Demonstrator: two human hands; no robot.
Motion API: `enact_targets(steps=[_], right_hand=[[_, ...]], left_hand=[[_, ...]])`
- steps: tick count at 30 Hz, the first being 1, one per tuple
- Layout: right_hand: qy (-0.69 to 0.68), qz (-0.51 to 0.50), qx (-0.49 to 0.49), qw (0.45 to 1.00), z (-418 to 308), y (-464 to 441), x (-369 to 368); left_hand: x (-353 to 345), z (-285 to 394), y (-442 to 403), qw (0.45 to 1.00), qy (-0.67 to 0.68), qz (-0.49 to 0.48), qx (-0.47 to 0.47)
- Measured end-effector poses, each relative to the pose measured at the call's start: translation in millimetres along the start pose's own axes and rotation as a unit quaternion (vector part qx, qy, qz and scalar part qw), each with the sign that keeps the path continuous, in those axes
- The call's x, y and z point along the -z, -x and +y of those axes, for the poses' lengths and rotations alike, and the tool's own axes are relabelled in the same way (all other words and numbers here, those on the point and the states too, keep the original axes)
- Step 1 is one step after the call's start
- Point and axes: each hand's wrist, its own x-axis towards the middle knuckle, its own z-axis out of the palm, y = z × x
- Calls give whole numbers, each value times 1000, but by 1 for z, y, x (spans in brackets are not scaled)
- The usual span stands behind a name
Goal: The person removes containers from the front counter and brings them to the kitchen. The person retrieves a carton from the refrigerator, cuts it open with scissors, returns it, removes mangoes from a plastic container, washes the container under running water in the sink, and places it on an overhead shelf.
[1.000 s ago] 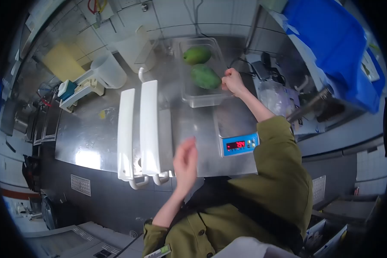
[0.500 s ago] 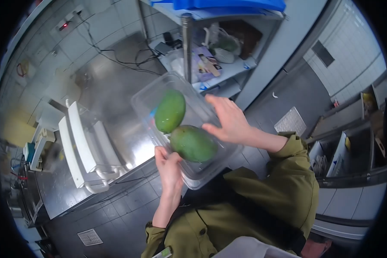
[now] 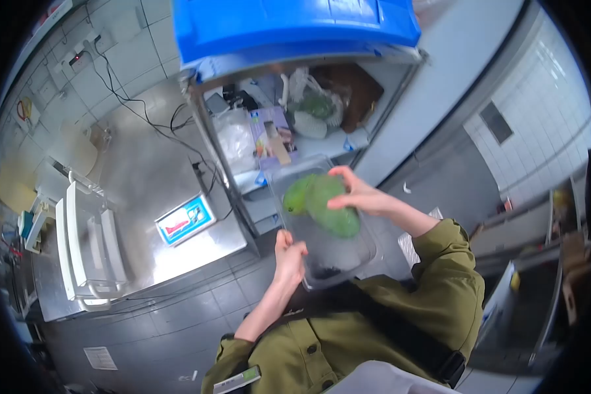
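A clear plastic container (image 3: 335,266) is held in front of my body, off the table. My left hand (image 3: 289,257) is closed on its left rim. Inside, toward the far end, lies a green mango (image 3: 296,195). A second, larger green mango (image 3: 335,209) overlaps it, with my right hand (image 3: 360,195) closed around its upper right side, thumb on top. Whether that mango touches the container's bottom cannot be told.
Left of me stands a steel table (image 3: 138,157) with a blue scale (image 3: 186,220) and white-handled objects (image 3: 79,243). Ahead is a shelf (image 3: 335,141) with bags and a purple box (image 3: 269,138), under a blue bin (image 3: 295,26).
The view has turned right, away from the table. The container has come off the scale, my left hand has taken its rim, and my right hand has moved from the rim onto a mango.
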Motion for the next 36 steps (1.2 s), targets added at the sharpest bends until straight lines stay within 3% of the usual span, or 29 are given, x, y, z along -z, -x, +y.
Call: enact_targets(steps=[3, 5, 7, 9, 11, 12, 14, 16, 17, 18, 19, 21, 22, 24, 28, 31, 32, 33, 35, 36], right_hand=[[-153, 124, -1, 980, -22, -71, 83], [-186, 172, -10, 967, -23, -137, 137], [-273, 60, -55, 959, -3, -225, 201], [-284, 196, -74, 936, -6, -267, 217], [-119, 304, 31, 945, 1, -304, 234], [50, 332, 144, 931, 12, -322, 244], [285, 286, 200, 893, 13, -314, 234], [421, 148, 98, 890, -1, -276, 218], [314, 151, 159, 924, 2, -243, 190], [252, 127, 265, 922, 3, -205, 161], [287, -14, 179, 941, -13, -163, 141], [483, -88, 255, 833, 18, -122, 106], [529, -43, 304, 791, 28, -122, 100], [611, 43, 397, 684, 48, -123, 92], [525, -38, 366, 767, 50, -138, 101], [353, -39, 189, 916, 11, -126, 120], [275, -5, 199, 941, 17, -137, 132], [186, -55, 107, 975, 25, -157, 147], [25, -124, -47, 991, 2, -171, 165], [-54, -112, -55, 991, -10, -173, 167]], left_hand=[[-32, -17, -25, 999, -25, 22, -28], [-54, -19, -26, 998, -42, 34, -30], [-72, -22, -27, 996, -49, 49, -59], [-85, -25, -29, 993, -66, 72, -71], [-95, -25, -31, 992, -60, 89, -71], [-98, -26, -31, 991, -61, 96, -68], [-102, -28, -32, 986, -88, 107, -95], [-106, -34, -35, 982, -100, 113, -112], [-107, -37, -38, 981, -102, 113, -117], [-109, -39, -42, 980, -104, 111, -125], [-112, -41, -44, 979, -105, 115, -130], [-120, -46, -49, 977, -112, 119, -139], [-122, -50, -51, 963, -167, 132, -164], [-126, -47, -51, 968, -154, 124, -152], [-134, -44, -51, 977, -116, 106, -143], [-132, -53, -58, 959, -168, 105, -205], [-132, -54, -59, 949, -187, 105, -233], [-133, -50, -59, 960, -156, 102, -208], [-138, -33, -54, 978, -95, 94, -158], [-136, -31, -53, 976, -103, 100, -166]])
